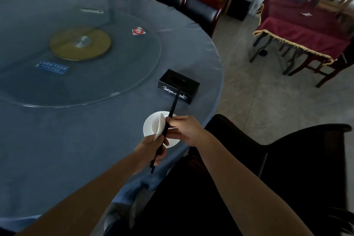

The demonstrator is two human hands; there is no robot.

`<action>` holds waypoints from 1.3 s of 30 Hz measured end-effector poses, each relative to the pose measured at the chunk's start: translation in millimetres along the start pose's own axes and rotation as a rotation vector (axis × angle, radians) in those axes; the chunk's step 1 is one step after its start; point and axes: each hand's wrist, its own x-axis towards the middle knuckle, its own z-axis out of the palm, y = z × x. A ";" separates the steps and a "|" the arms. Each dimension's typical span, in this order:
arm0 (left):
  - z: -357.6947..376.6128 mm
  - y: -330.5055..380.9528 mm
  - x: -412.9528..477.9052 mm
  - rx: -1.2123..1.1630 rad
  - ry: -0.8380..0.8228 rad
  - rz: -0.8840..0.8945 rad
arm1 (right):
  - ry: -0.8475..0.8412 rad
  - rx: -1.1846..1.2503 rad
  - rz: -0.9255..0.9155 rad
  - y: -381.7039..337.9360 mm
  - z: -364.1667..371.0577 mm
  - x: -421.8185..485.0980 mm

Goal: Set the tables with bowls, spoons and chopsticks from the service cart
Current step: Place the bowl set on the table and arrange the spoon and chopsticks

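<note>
Head view, the only one on offer. Gripping the lower end of a pair of black chopsticks [173,104] in the left hand [151,149], fingers curled round them, with a white spoon [160,124] held in the same grasp, scoop standing up above the knuckles. Pinching the same chopsticks higher up with the right hand [183,128], thumb and fingertips closed on the shafts. Holding both hands over a white bowl [146,127], set down on the tabletop [57,140] directly beneath them. Pointing the chopstick tips away from the hands, toward a black tissue box [188,86]; cannot tell whether touching it. Further out beyond the left hand, a glass turntable [124,53] with labels stuck on it. Just right of the right hand, a dark chair [306,159]; well beyond that, a red-clothed table [306,32].

Judging progress: early. Only this one bowl in sight, placed for this seat. Spoon and chopsticks not yet released, so the setting only part done. Left to do, most likely: lay the spoon in the bowl or beside it, rest the chopsticks alongside, then repeat for the other seats and the red-clothed table. No service cart in view, so no telling what stock remains.
</note>
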 end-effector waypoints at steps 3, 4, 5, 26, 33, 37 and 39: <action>-5.4 -0.5 -1.4 0.053 -0.029 -0.003 | 0.000 -0.026 0.004 0.4 -0.9 -1.2; -6.5 -0.4 -1.4 0.056 -0.038 -0.011 | -0.003 -0.030 0.003 0.7 -1.2 -1.9; -7.4 -0.3 -1.7 0.059 -0.049 -0.018 | -0.009 -0.029 0.004 1.0 -1.5 -2.6; -0.3 -8.3 -1.8 -0.007 -0.085 -0.115 | -0.033 -0.073 -0.001 -2.0 -15.8 -8.6; 1.3 -9.8 -5.9 0.009 -0.070 -0.142 | -0.040 -0.084 0.004 -3.3 -17.5 -10.7; 1.3 -11.7 -9.7 0.028 -0.060 -0.142 | -0.042 -0.077 0.013 -3.2 -17.8 -12.6; 2.2 -12.7 -12.0 0.041 -0.054 -0.147 | -0.045 -0.077 0.015 -1.6 -16.9 -13.4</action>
